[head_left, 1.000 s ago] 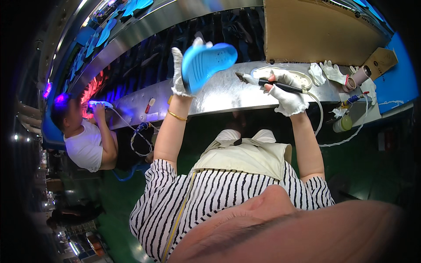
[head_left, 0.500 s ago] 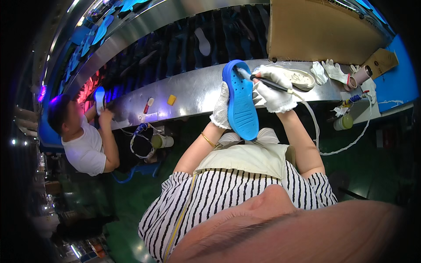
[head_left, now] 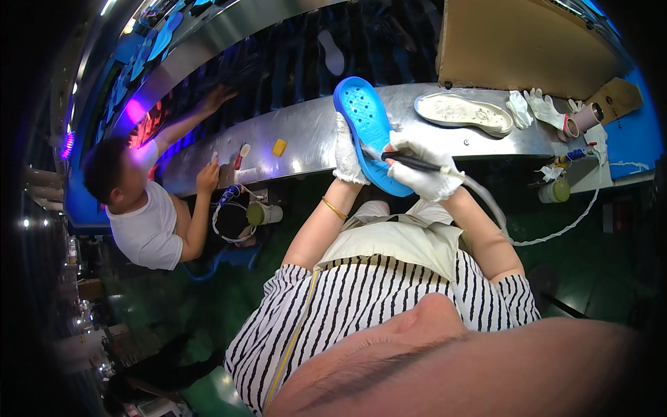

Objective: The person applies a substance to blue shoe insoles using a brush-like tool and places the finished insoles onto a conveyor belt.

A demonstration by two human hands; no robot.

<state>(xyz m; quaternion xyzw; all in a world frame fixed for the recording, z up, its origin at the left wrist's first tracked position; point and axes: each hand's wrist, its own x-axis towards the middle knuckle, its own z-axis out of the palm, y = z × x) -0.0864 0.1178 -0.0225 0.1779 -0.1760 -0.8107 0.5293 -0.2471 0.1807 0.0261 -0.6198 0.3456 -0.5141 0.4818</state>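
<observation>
A blue shoe sole (head_left: 366, 115) is held above the front edge of the metal bench, its inner face turned up and its holed end pointing away from me. My left hand (head_left: 347, 154), in a white glove, grips it along its left side. My right hand (head_left: 432, 167), gloved too, is closed round the black handle of a brush (head_left: 410, 162). The brush's tip touches or hovers just over the middle of the sole; I cannot tell which. From the handle's rear end a pale hose (head_left: 488, 203) runs down to the right. My right hand covers part of the sole's near end.
The metal bench (head_left: 313, 142) carries a cream sole (head_left: 462, 112), white gloves (head_left: 544, 108), a tape roll (head_left: 590, 116), a yellow block (head_left: 279, 147) and a red-handled brush (head_left: 241, 158). Behind are a dark conveyor (head_left: 278, 87) and a cardboard box (head_left: 521, 52). A co-worker (head_left: 149, 226) sits at the left.
My right hand has brought the brush from the sole's holed end down toward its middle. The sole has tilted slightly left. The co-worker's blue sole has left their hands; one arm now reaches over the conveyor.
</observation>
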